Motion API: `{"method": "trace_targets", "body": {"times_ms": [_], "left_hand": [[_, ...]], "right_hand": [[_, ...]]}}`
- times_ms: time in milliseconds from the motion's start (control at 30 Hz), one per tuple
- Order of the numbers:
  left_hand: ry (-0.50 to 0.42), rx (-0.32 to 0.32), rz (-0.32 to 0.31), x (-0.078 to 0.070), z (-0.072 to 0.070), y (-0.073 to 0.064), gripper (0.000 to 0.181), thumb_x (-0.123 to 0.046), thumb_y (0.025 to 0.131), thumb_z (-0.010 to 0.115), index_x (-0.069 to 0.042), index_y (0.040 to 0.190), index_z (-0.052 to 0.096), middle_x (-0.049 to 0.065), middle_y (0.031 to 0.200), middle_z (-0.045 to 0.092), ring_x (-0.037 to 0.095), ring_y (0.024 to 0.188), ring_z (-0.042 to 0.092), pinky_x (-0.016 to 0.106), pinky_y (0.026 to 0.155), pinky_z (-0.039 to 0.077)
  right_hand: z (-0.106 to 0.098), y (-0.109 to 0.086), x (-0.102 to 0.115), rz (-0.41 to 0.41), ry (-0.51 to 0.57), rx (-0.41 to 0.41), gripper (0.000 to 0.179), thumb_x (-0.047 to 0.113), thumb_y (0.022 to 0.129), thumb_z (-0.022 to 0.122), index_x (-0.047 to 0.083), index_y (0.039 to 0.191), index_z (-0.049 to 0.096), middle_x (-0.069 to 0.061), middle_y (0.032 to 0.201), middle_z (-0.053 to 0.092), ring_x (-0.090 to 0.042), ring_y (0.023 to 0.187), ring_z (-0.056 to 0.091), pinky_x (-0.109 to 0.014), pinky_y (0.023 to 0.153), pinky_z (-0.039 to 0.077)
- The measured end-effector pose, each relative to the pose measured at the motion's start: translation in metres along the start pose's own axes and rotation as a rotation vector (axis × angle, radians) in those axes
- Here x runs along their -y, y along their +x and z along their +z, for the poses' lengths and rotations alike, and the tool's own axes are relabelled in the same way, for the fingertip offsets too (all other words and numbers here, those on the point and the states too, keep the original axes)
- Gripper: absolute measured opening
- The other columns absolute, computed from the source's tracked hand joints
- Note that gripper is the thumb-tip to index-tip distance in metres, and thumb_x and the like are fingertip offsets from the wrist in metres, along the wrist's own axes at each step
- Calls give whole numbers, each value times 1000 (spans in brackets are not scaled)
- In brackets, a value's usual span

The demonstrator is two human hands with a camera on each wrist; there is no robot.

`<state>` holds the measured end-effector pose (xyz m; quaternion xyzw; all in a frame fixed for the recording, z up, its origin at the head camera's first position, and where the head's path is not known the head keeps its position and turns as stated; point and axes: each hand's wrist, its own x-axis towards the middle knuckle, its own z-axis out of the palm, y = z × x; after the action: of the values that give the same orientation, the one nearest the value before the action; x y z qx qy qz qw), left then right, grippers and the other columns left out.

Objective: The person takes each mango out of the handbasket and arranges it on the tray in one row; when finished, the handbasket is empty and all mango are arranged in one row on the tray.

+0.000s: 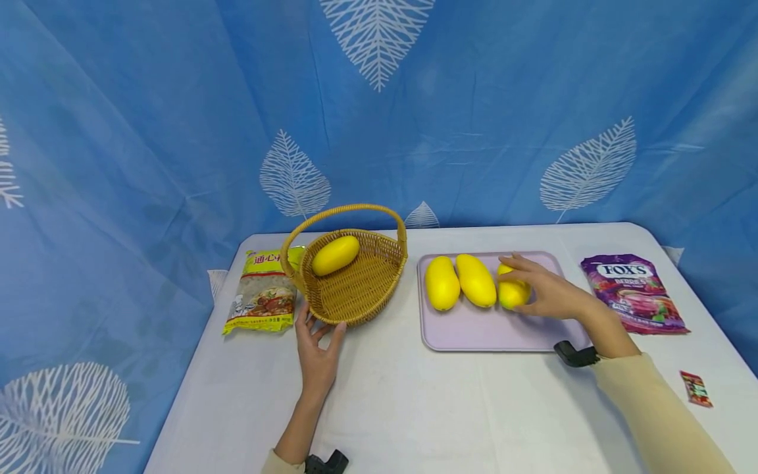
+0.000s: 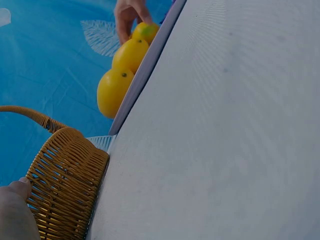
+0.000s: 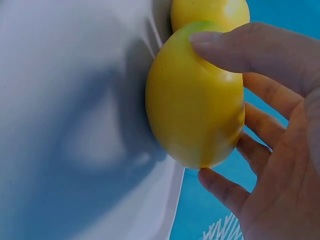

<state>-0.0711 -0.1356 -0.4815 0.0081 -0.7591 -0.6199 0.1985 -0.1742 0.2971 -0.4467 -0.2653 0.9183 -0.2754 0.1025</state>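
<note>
At the tray's right end, my right hand [image 1: 547,293] grips a yellow mango [image 3: 195,100] with a green tip. The right wrist view shows the thumb across its top and fingers along its far side. Two more yellow mangoes lie to its left, a middle mango [image 1: 476,281] and a left mango [image 1: 442,284], all on the pale purple tray [image 1: 474,332]. My left hand [image 1: 318,359] touches the near left outside of a wicker basket [image 1: 361,289], its fingers spread; some fingertips are hidden by the basket. Inside the basket lies another mango [image 1: 335,255].
A yellow and clear food bag [image 1: 263,293] lies left of the basket, close against it. Right of the tray lies a purple FOX'S candy bag [image 1: 636,296], with a small red wrapped packet [image 1: 696,389] nearer the front. The basket's handle [image 1: 355,207] arches up over it.
</note>
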Motion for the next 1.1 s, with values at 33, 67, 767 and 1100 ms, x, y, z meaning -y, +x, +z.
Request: {"method": "trace_targets", "body": {"times_ms": [33,67,767,1100], "left_hand": [[2,1,4,1,0,0,76,-2,92,66,8,150,19,32,148,31,50,127,45,59,95,44],[2,1,6,2,0,0,76,-2,91,66,8,150,19,32,148,31,50,126,45,59,95,44],[21,-14,20,37,-2,1,78,-10,93,67,-6,154,20,21,153,31,40,131,45,44,96,48],[11,-1,-5,4,-1,1,76,-4,92,67,6,150,20,31,148,32,47,125,47,56,96,46]], "right_hand": [[0,0,0,10,0,7,60,6,75,81,7,132,61,-20,156,32,-46,146,17,-70,111,21],[0,0,1,17,4,11,61,6,76,81,8,133,60,-20,157,31,-45,147,17,-70,112,21],[6,17,38,-86,-17,-166,54,18,82,79,8,131,61,-21,149,43,-46,141,30,-72,107,28],[27,57,90,-210,58,-149,54,22,89,73,10,139,55,-12,151,44,-37,144,30,-62,114,29]]}}
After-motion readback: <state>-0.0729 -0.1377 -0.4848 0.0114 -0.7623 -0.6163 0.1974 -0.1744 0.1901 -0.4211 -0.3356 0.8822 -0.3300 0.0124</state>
